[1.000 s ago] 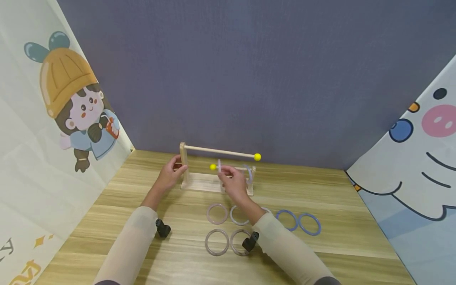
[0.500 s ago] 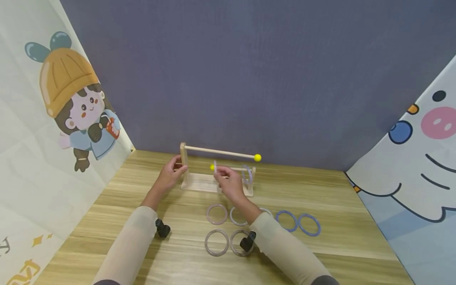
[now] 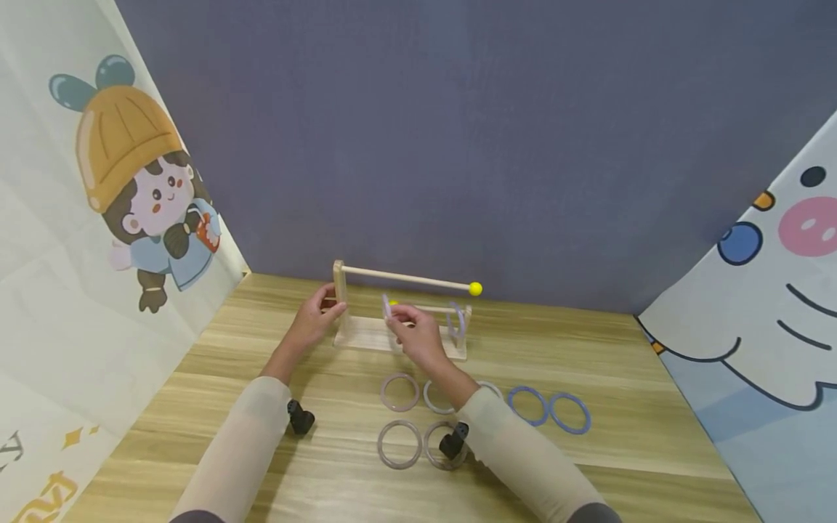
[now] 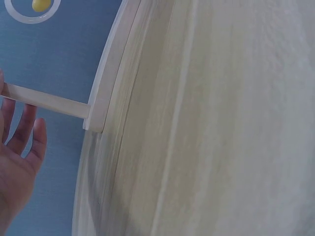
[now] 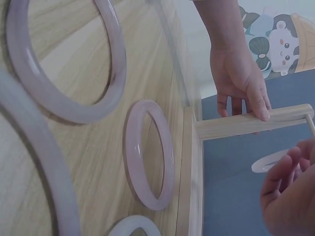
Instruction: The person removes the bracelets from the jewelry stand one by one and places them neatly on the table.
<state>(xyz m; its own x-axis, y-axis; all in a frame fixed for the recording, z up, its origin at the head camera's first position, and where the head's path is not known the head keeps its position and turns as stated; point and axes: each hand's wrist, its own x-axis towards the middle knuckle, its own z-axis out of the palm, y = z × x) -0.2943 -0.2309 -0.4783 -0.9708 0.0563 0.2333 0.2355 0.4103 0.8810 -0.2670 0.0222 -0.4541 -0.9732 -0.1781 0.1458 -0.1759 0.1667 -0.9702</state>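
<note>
A wooden bangle stand [image 3: 369,334] has a long upper rod and a shorter lower one, each tipped with a yellow ball. My left hand [image 3: 315,317] holds its tall left post, thumb in front and fingers behind, as the right wrist view shows. With thumb and fingers my right hand [image 3: 421,335] pinches a pale lilac bangle [image 3: 386,306], which stands nearly edge-on just left of the lower rod's yellow ball [image 3: 393,304]. In the left wrist view that bangle [image 4: 30,20] appears around a yellow ball [image 4: 41,5]. Another lilac bangle [image 3: 461,323] hangs at the lower rod's right end.
Several bangles lie on the wooden table before the stand: a pinkish one [image 3: 400,392], a brownish one [image 3: 399,444], a blue one [image 3: 570,413] and others, partly hidden under my right forearm. A dark blue panel [image 3: 458,145] rises behind, with printed panels at both sides.
My right hand has moved left with the pinched bangle, from the right side of the lower rod's ball to its left. The left hand has stayed on the post.
</note>
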